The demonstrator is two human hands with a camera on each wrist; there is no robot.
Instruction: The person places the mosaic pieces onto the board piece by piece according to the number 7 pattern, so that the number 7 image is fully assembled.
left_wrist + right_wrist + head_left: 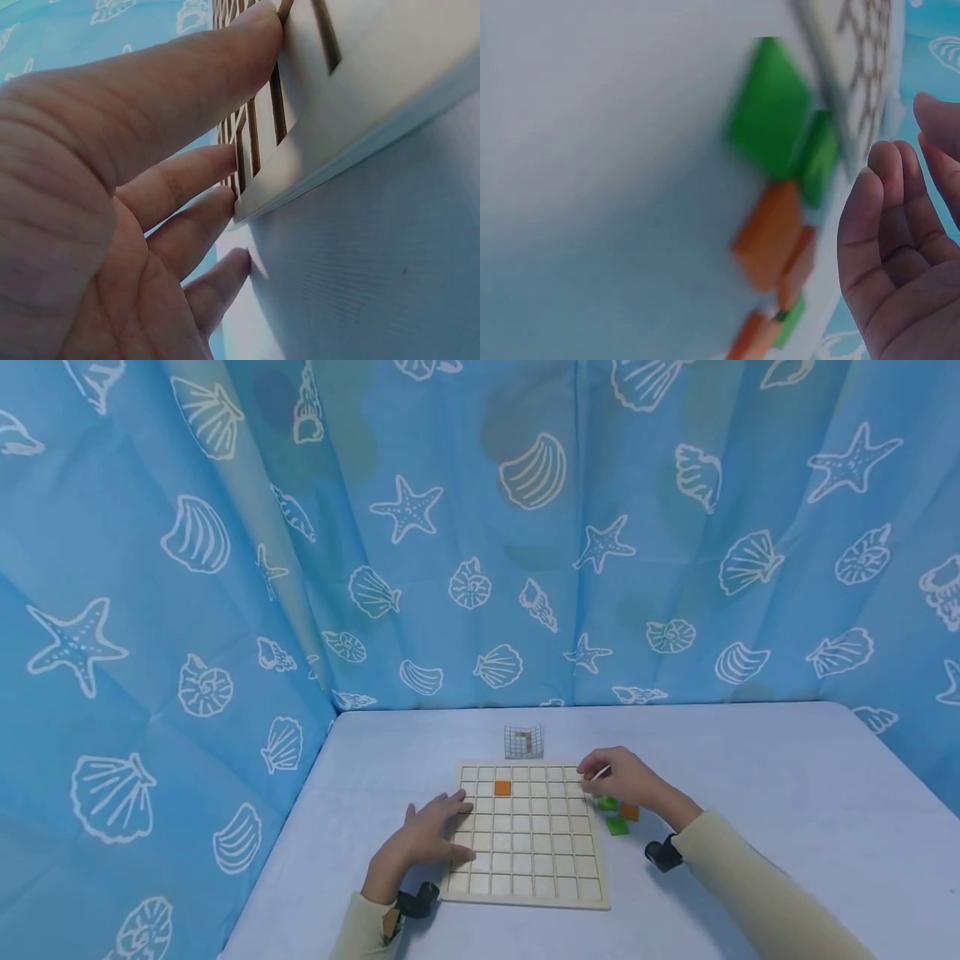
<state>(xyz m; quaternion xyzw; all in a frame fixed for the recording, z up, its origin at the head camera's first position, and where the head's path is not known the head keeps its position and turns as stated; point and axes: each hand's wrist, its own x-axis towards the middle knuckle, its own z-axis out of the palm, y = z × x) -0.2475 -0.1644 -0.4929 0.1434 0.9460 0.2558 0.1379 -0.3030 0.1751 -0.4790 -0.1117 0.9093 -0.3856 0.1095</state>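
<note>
A pale wooden grid board [532, 844] lies flat on the table. One orange square tile [502, 787] sits in a cell near its far side. My left hand [427, 832] rests at the board's left edge, thumb and fingertips touching the frame in the left wrist view. Over the far right corner of the board hovers my right hand [621, 777], its fingers loosely bent; nothing shows between them. Beside and below that hand lie loose tiles, among them a green tile [617, 826] and an orange tile [629, 812]. The right wrist view shows several, blurred, including a green tile [772, 112].
Behind the board lies a small card [523, 742] printed with a grid and coloured squares. A white cloth covers the table [750, 760]. Blue curtains [465, 527] with shell and starfish prints hang at the back and left.
</note>
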